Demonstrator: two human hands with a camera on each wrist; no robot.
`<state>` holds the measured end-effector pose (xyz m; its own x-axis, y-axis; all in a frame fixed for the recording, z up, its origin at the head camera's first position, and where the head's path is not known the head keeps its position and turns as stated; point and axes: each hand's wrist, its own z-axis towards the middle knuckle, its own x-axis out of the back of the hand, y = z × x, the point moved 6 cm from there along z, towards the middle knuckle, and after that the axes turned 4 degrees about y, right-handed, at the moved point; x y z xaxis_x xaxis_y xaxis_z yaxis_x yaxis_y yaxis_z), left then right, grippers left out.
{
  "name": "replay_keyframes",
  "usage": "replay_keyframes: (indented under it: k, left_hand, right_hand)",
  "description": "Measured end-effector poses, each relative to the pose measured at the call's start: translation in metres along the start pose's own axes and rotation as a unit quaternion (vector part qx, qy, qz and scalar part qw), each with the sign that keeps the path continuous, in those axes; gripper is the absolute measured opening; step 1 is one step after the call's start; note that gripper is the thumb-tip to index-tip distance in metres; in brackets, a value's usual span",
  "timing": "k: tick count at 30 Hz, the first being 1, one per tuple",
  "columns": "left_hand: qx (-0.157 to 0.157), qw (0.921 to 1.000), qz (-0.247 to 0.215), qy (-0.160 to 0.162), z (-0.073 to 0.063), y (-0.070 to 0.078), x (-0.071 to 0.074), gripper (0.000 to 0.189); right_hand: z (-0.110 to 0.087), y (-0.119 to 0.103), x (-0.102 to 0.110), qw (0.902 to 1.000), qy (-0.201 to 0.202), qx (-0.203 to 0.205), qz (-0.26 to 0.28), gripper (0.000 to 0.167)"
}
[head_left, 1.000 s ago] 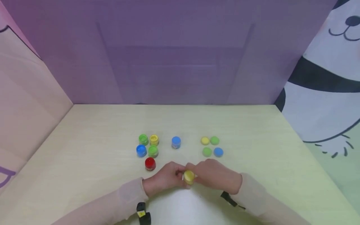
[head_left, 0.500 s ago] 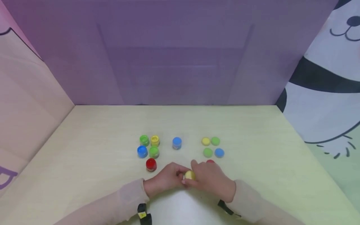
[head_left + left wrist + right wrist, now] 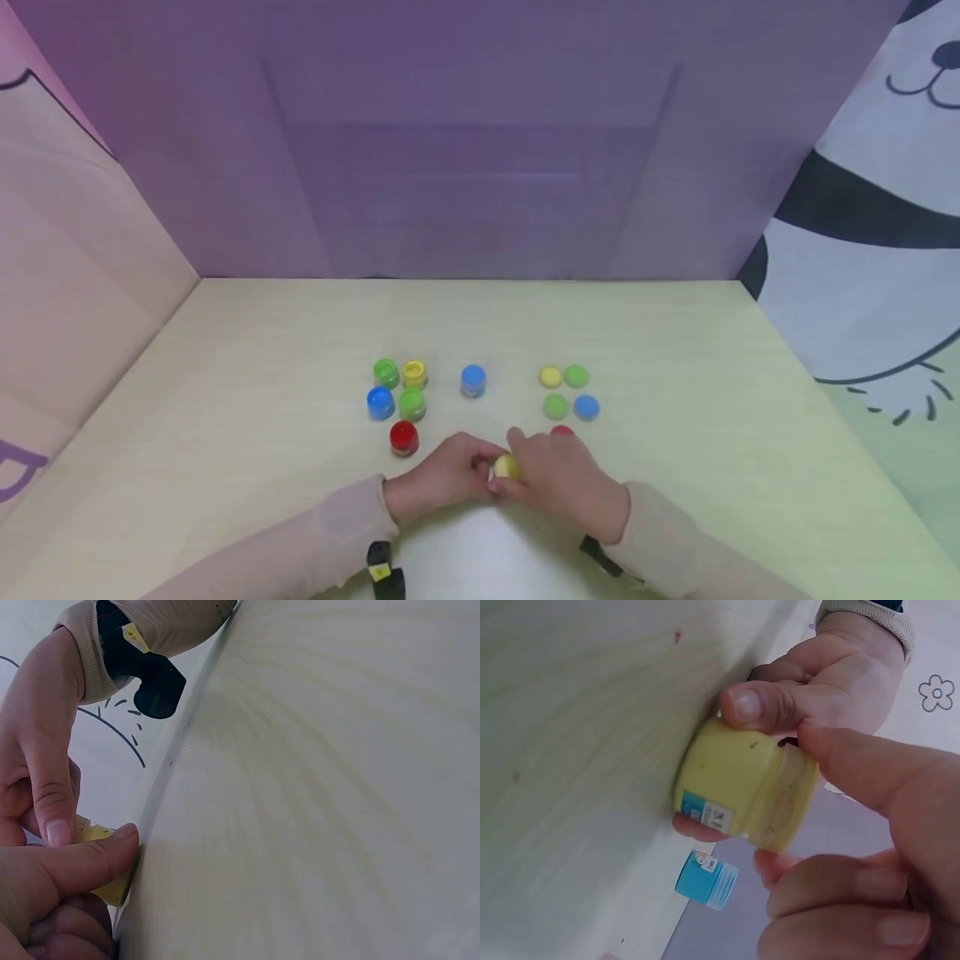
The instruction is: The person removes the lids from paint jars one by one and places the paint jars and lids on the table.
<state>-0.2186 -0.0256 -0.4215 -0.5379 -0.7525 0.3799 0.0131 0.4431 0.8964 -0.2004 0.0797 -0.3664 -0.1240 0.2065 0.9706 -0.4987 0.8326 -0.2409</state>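
Near the front middle of the table, both hands meet at a small yellow paint jar [image 3: 507, 467]. My left hand [image 3: 452, 472] grips its body, with the thumb laid on the near side. In the right wrist view the jar [image 3: 724, 776] lies tipped sideways, a blue-and-white label on its wall. The fingers and thumb of my right hand [image 3: 562, 485] pinch the rim of its yellow lid [image 3: 799, 806]. From the left wrist side, the two hands hide most of the jar [image 3: 112, 891].
Left of centre stand several open-looking jars, among them a red one [image 3: 403, 438] and a blue one [image 3: 380, 403]. A blue jar [image 3: 473, 381] stands alone at mid-table. Rightward lie flat yellow [image 3: 551, 377], green [image 3: 556, 407] and blue [image 3: 587, 407] discs. A red disc [image 3: 561, 430] peeks from behind my right hand.
My right hand has turned and shifted slightly left, its thumb now on the jar's near side. The red disc has come into view. My left hand keeps its hold.
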Motion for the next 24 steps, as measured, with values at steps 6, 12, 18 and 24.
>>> replay_keyframes:
  k: [6, 12, 18, 24]
  left_hand:
    - [-0.006, 0.9998, 0.016, 0.000, -0.0016, -0.0009, 0.0004, 0.031]
    - [-0.017, 0.9995, 0.024, -0.006, 0.0006, -0.0031, 0.0003, 0.027]
    - [-0.012, 0.9997, 0.021, -0.004, 0.0001, -0.0028, -0.0004, 0.027]
    - [-0.013, 0.9999, 0.007, -0.003, -0.0013, -0.0002, 0.0001, 0.027]
  right_hand:
    - [-0.0023, -0.0012, 0.0023, 0.9990, 0.007, 0.043, -0.009, 0.038]
    - [-0.0037, -0.0015, 0.0049, 0.9975, -0.006, 0.070, -0.003, 0.030]
    - [-0.0051, -0.0004, 0.0034, 0.9961, -0.046, 0.075, 0.010, 0.021]
    - [-0.0057, 0.0010, 0.0033, 0.9938, -0.065, 0.090, -0.009, 0.022]
